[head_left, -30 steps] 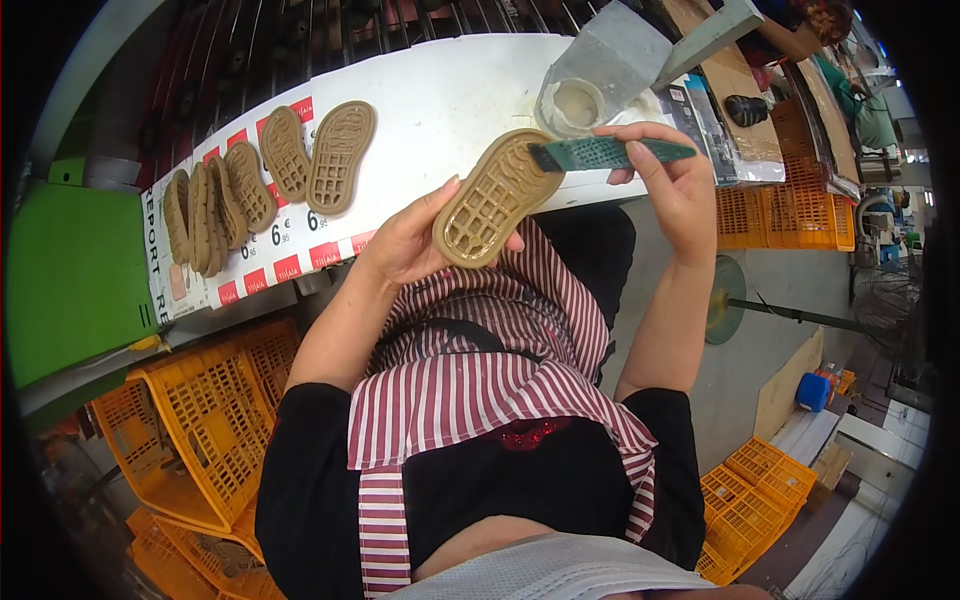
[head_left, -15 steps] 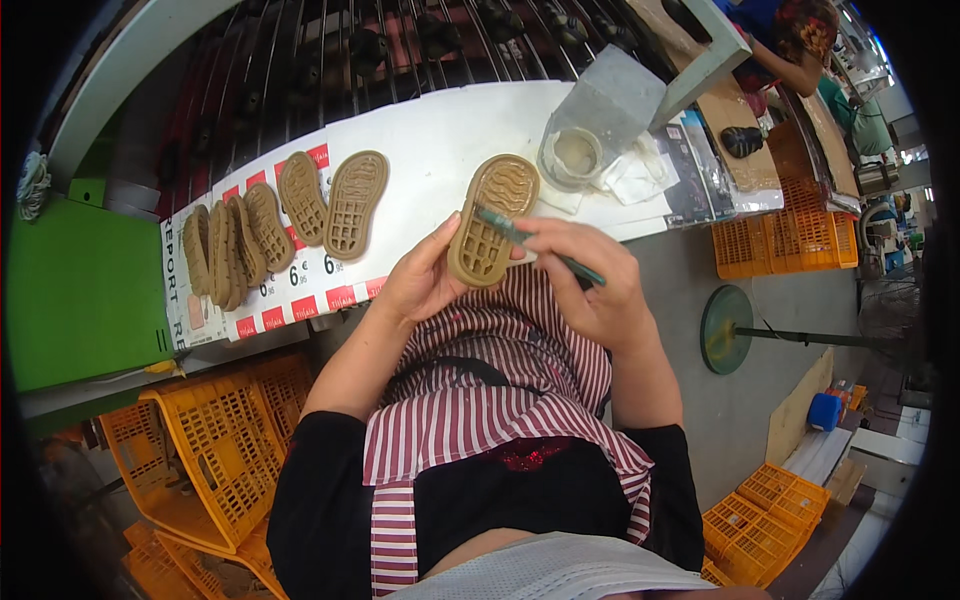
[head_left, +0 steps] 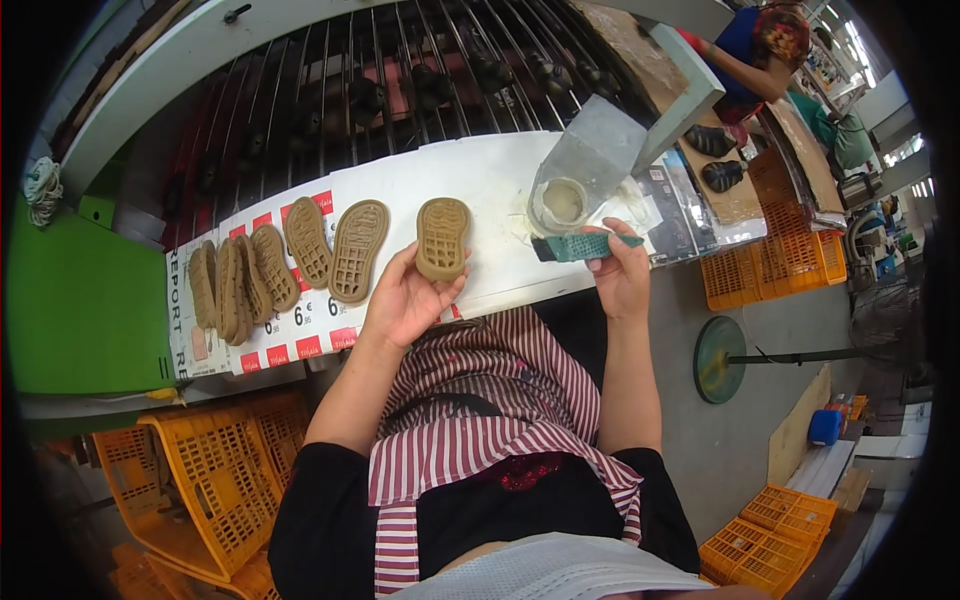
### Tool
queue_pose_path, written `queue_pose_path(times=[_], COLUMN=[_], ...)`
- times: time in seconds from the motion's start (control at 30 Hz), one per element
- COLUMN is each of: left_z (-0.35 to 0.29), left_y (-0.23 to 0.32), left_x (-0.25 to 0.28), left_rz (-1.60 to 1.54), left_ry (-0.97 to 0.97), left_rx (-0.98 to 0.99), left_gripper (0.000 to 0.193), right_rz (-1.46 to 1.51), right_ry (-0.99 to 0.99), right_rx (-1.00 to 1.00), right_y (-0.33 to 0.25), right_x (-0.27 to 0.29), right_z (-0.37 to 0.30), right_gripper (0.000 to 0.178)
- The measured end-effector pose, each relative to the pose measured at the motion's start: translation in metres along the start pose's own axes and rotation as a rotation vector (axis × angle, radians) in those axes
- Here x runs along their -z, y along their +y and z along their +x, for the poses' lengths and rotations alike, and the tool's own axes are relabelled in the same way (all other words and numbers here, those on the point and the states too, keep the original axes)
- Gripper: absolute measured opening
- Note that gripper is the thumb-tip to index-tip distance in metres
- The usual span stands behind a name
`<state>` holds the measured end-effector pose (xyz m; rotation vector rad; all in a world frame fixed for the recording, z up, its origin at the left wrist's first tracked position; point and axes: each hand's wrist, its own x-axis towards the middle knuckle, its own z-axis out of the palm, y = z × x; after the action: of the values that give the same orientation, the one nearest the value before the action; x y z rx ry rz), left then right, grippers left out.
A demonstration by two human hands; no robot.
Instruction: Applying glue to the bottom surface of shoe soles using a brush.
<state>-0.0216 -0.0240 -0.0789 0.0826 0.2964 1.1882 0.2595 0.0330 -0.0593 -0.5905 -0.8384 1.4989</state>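
Observation:
My left hand (head_left: 402, 308) grips a tan shoe sole (head_left: 443, 236) by its near end, tilted up over the white table edge, with its wavy and gridded face showing. In my right hand (head_left: 626, 278) is a green-handled brush (head_left: 583, 247), held level with its dark bristles toward the left. Just beyond the brush stands a cut-open translucent plastic container (head_left: 600, 140), with a round pot of pale stuff (head_left: 563, 202) at its near end. Several more tan soles lie at the left of the table, the nearest to my left hand being a flat sole (head_left: 358, 250).
White printed sheets cover the table (head_left: 490, 170). Behind it runs a rack of metal rods (head_left: 400, 90). Orange crates (head_left: 215, 480) stand below left, with more crates (head_left: 770, 535) at right. A round green stand base (head_left: 720, 358) is on the floor. Another person (head_left: 755, 60) works at far right.
The brush has come off the sole and moved right, beside the pot. My left hand has shifted left with the sole, which now stands more tilted. The whole view has shifted slightly.

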Motion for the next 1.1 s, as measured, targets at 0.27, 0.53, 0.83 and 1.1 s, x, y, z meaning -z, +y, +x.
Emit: queue_pose_path(times=[0.27,0.53,0.83,1.1], left_z=[-0.001,0.036,0.158,0.209], left_y=[0.010,0.036,0.057,0.050], left_x=[-0.015,-0.112,-0.292,-0.345], left_rz=[0.032,0.234,0.345,0.464], left_ry=[0.023,-0.283,-0.643,-0.425], left_rx=[0.068,0.169,0.019,-0.025], left_gripper=[0.044,0.047,0.045,0.046], right_rz=[0.048,0.136,0.163,0.113], right_ry=[-0.025,-0.065,-0.058,-0.015], right_rx=[-0.143,-0.176,-0.180,-0.166], right_y=[0.024,0.026,0.024,0.024], right_x=[0.039,0.044,0.048,0.040], right_z=[0.014,0.014,0.008,0.005], right_gripper=[0.018,0.016,0.015,0.015])
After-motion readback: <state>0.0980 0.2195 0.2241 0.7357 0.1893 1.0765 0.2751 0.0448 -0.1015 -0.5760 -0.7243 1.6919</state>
